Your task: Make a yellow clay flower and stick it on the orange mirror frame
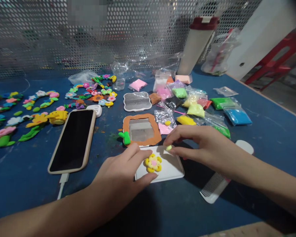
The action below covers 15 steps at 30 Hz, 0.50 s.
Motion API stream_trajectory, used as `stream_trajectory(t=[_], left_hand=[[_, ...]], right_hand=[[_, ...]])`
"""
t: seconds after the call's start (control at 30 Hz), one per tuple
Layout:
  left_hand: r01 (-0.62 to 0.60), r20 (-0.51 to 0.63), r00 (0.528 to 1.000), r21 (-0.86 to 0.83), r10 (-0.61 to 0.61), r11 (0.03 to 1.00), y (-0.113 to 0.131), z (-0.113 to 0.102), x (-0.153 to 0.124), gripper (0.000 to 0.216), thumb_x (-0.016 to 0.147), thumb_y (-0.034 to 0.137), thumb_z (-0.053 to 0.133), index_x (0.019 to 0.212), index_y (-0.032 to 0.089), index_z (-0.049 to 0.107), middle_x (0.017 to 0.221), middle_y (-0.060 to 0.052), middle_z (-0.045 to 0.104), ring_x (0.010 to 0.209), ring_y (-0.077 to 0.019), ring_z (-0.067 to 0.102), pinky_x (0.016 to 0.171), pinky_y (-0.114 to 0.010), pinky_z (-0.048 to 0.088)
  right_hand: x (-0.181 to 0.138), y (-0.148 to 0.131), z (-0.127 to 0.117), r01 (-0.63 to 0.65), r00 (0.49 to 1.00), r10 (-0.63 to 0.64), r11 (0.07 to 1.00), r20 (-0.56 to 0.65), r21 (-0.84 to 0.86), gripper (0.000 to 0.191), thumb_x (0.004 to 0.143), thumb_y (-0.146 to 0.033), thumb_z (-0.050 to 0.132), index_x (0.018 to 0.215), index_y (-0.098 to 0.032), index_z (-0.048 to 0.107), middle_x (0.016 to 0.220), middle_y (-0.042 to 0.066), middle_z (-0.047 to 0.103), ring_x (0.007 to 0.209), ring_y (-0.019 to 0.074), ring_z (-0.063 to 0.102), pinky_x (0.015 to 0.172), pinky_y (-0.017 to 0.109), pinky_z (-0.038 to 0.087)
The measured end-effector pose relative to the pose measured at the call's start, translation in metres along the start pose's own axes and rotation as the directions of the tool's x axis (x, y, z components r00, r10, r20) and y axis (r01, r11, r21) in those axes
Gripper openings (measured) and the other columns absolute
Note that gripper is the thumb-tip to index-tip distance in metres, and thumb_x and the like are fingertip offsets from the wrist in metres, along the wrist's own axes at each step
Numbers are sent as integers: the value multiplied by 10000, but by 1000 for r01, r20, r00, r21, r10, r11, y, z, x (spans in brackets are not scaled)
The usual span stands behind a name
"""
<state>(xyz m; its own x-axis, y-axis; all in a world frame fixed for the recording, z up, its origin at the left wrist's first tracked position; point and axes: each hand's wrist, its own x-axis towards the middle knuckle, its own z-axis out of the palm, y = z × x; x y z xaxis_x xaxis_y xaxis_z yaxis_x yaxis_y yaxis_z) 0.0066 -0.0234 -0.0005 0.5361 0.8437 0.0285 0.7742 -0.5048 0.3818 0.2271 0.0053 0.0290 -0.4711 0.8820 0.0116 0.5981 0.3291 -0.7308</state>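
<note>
My right hand (199, 141) pinches a small pale yellow clay ball (169, 148) between thumb and fingertips, over the far right part of a white plate (171, 169). On that plate lies a clay flower (153, 163) with yellow outer petals, paler inner ones and a pink centre. My left hand (123, 168) rests at the plate's left side, its thumb and forefinger apart on either side of the flower. Just beyond the plate sits a mirror-like frame (127, 122) covered in brown clay, with a green clay piece (125, 137) at its lower left corner.
A phone (74, 141) with a cable lies left, near several clay-decorated pieces (37, 118). Bagged coloured clay (196, 110) spreads behind my right hand. A white comb (213, 187) lies under my right forearm. A tumbler (196, 46) stands by the perforated metal panel (143, 39).
</note>
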Motion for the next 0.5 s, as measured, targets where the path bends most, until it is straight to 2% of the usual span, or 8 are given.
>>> stream_trajectory(t=[0.07, 0.17, 0.23, 0.37, 0.5], left_hand=[[19, -9, 1000, -105, -20, 994, 1, -1, 1, 281, 793, 322, 611, 1059, 237, 587, 927, -16, 587, 766, -191, 610, 599, -298, 451], [66, -25, 997, -250, -75, 966, 4, -3, 5, 150, 795, 315, 607, 923, 236, 595, 766, 31, 533, 662, -136, 545, 568, -250, 402], [90, -38, 994, -309, -107, 947, 5, -4, 8, 77, 800, 284, 598, 856, 232, 588, 691, 51, 488, 595, -111, 490, 543, -230, 369], [72, -78, 991, -378, -109, 923, 5, -3, 9, 68, 778, 216, 614, 835, 236, 583, 664, 69, 464, 544, -87, 430, 524, -208, 341], [52, -108, 990, -354, -96, 934, 4, -1, 6, 59, 788, 202, 607, 828, 232, 576, 672, 66, 474, 540, -84, 423, 521, -207, 334]], right_hand=[[3, -2, 2, -108, 993, 101, 984, 55, 142, 94, 784, -181, 597, 848, -214, 657, 839, -5, 674, 739, 132, 614, 645, 240, 479], [7, 0, 8, -167, 983, 142, 949, 112, 266, 154, 781, -174, 582, 878, -234, 685, 818, -25, 685, 712, 120, 612, 598, 219, 460], [9, 1, 12, -197, 978, 166, 930, 123, 311, 172, 779, -184, 586, 881, -249, 707, 830, -29, 699, 736, 126, 619, 620, 226, 465], [11, 1, 17, -252, 966, 201, 881, 164, 401, 174, 756, -238, 629, 882, -281, 741, 829, -20, 722, 752, 151, 636, 646, 251, 489], [12, -4, 18, -322, 946, 262, 827, 191, 461, 153, 716, -262, 678, 849, -267, 753, 796, -9, 728, 700, 148, 633, 611, 252, 493]])
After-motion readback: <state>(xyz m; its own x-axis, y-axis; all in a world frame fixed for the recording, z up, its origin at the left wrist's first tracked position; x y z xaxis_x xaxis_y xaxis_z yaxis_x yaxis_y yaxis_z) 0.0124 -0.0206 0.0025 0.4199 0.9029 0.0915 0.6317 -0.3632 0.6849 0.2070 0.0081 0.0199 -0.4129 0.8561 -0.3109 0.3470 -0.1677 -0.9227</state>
